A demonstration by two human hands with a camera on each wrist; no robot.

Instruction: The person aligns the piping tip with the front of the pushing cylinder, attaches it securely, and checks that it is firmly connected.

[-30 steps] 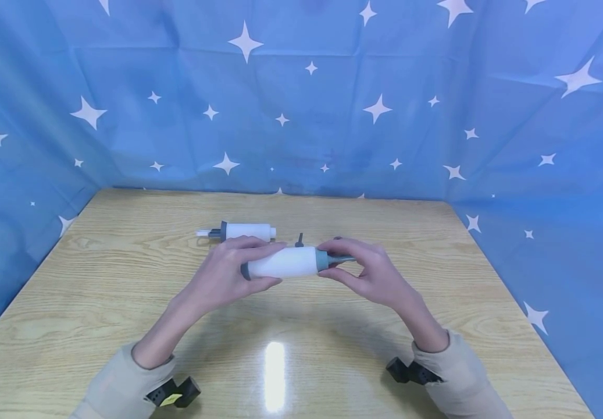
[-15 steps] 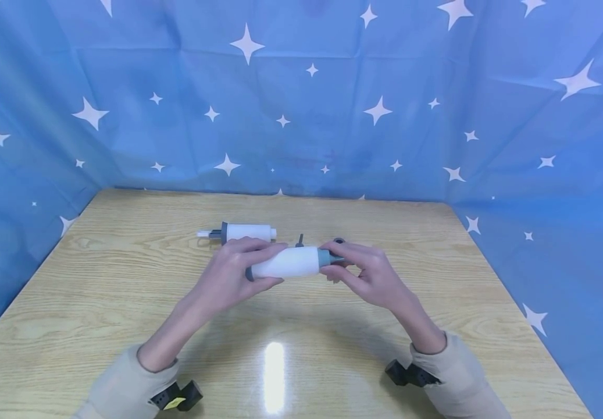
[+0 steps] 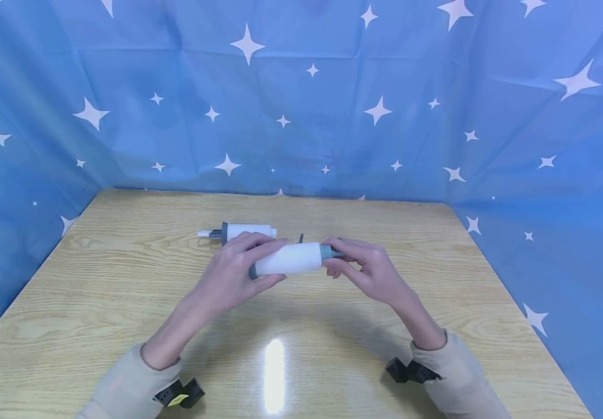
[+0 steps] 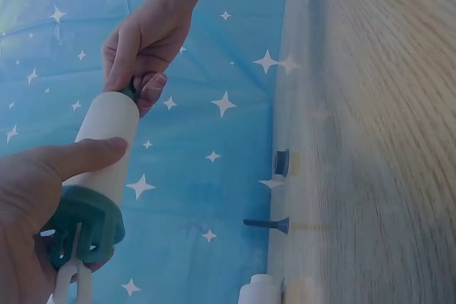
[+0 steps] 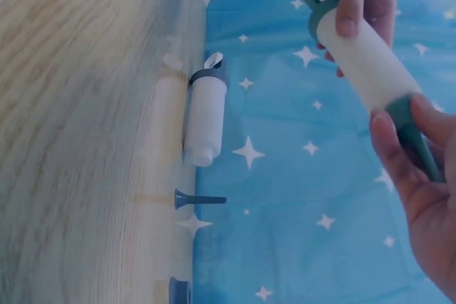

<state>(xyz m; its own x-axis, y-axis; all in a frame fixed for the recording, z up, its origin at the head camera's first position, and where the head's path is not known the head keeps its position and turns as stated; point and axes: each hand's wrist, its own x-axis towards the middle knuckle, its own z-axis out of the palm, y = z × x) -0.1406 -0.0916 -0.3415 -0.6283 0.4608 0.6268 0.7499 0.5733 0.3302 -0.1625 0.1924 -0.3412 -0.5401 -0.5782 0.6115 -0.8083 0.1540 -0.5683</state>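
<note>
An icing syringe with a white barrel [image 3: 289,259] is held above the table, slightly tilted, its right end a little higher. My left hand [image 3: 230,267] grips the barrel near its left end, thumb along the near side. In the left wrist view that end has a teal cap [image 4: 92,211] with a white forked piece [image 4: 75,282] sticking out. At the opposite end, my right hand [image 3: 371,270] pinches the teal nozzle [image 5: 420,151] with thumb and fingers. Those fingers partly hide the nozzle's tip.
Behind my left hand lies a second icing syringe [image 3: 249,231], white with dark grey fittings. A small dark nozzle [image 5: 199,199] and a dark ring-like part [image 4: 282,164] stand beside it on the wooden table [image 3: 97,291]. A blue star-patterned curtain [image 3: 301,134] borders the back and sides.
The syringe has shifted slightly right and its nozzle end has risen a little. My right fingers have changed their hold around the nozzle, covering more of it. My left hand keeps its grip.
</note>
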